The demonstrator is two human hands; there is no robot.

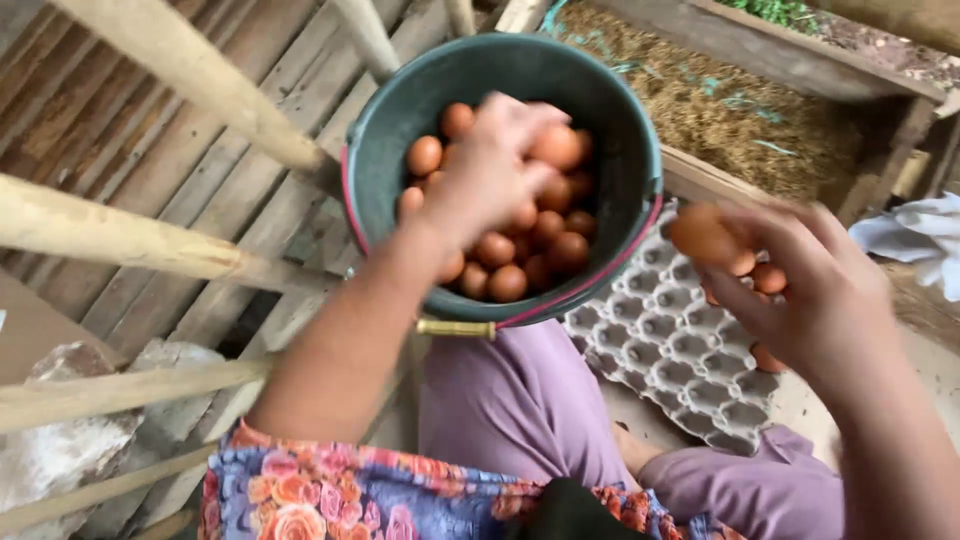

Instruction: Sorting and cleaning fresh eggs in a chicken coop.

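Weathered wooden slats form the floor on the left, crossed by pale round wooden poles that slant from the left edge toward the middle. Near the left corner lies a rough grey stone. At the centre, far from the viewer, a round dark green plastic bucket with a red rim line and a yellow-sleeved handle sits above the person's purple trousers, its mouth facing up and holding many brown eggs. The left hand reaches into this bucket from the near side, its fingers curled around a single brown egg at the far right of the pile; this egg looks blurred, so its long axis cannot be told. A floral sleeve covers the near arm.

Right of the bucket, a grey moulded pulp egg tray lies flat, its long side running from far left to near right, with a few brown eggs in cups along its right edge. The right hand hovers above this tray, fingers bent and gripping a pale brown egg whose long axis runs roughly left to right, plus at least one more beneath. Beyond, a wooden box of dry straw fills the far right, beside a white cloth.
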